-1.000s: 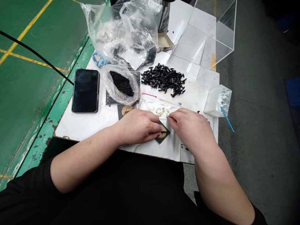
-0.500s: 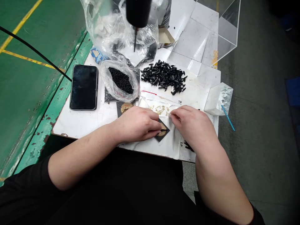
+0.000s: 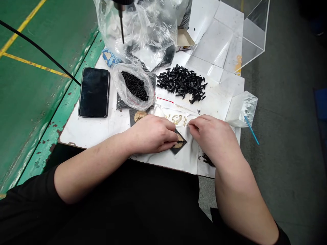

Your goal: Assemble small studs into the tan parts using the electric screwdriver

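My left hand (image 3: pixel 159 134) is closed in a pinch on a small dark piece (image 3: pixel 181 141). Its fingertips rest over a round tan pad (image 3: pixel 179 144) on a dark square plate (image 3: pixel 184 141), and the fingers cover part of both. My right hand (image 3: pixel 213 134) has thumb and forefinger pressed together at the edge of a scatter of tiny gold rings (image 3: pixel 176 119). Whatever lies between those fingertips is too small to make out. The rings lie on a white sheet (image 3: pixel 187 160) between and in front of my hands.
Behind the rings are a heap of black parts (image 3: pixel 182 83) and an open plastic bag (image 3: pixel 116 83) of small black pieces. A phone (image 3: pixel 94 92) lies left. A screwdriver bit (image 3: pixel 122 29) hangs above. Clear acrylic panels (image 3: pixel 212 44) and a cup (image 3: pixel 238 109) with a blue stick stand right.
The whole view has shifted slightly, so the table things sit a little farther right. The hanging bit appears farther left and higher. Both hands keep nearly the same pose and place.
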The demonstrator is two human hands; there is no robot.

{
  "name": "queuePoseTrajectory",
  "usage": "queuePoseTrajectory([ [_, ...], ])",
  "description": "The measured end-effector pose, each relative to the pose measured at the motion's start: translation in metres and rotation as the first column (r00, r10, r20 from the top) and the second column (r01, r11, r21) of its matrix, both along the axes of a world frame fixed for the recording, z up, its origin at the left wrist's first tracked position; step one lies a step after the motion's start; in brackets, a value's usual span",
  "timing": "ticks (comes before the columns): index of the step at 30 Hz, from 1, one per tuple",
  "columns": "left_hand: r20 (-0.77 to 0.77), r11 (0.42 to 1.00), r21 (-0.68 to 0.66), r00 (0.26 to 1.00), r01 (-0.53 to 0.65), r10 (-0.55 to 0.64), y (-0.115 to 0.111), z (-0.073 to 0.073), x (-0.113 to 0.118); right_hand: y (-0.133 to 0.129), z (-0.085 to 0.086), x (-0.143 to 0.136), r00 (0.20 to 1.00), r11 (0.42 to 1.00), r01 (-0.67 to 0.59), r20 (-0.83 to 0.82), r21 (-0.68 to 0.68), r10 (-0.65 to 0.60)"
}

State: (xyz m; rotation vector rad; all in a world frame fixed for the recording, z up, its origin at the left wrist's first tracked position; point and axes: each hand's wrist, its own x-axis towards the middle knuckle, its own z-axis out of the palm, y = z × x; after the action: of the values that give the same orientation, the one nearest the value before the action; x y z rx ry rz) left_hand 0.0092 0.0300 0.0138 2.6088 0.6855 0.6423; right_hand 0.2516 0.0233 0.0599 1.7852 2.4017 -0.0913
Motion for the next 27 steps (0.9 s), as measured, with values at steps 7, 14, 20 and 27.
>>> queuePoseTrajectory([
  [7, -0.033, 1.000, -0.021, 0.999, 0.017, -0.018, 0.001, 0.007, -0.001, -0.022, 0.010, 0.015, 0.942, 0.984, -0.117, -0.298, 0.133, 0.152],
  [14, -0.016, 1.000, -0.020, 1.000, 0.023, -0.023, 0.001, 0.008, -0.001, -0.050, 0.010, 0.014, 0.819, 0.927, -0.322, -0.434, 0.192, 0.375],
  [20, -0.014, 1.000, -0.017, 1.000, 0.014, -0.015, 0.000, 0.007, -0.001, -0.051, 0.002, 0.012, 0.852, 0.919, -0.310, -0.359, 0.242, 0.381],
  [27, -0.025, 1.000, -0.009, 1.000, 0.014, -0.014, 0.000, 0.008, -0.001, -0.052, 0.001, 0.011, 0.858, 0.919, -0.313, -0.343, 0.240, 0.382],
])
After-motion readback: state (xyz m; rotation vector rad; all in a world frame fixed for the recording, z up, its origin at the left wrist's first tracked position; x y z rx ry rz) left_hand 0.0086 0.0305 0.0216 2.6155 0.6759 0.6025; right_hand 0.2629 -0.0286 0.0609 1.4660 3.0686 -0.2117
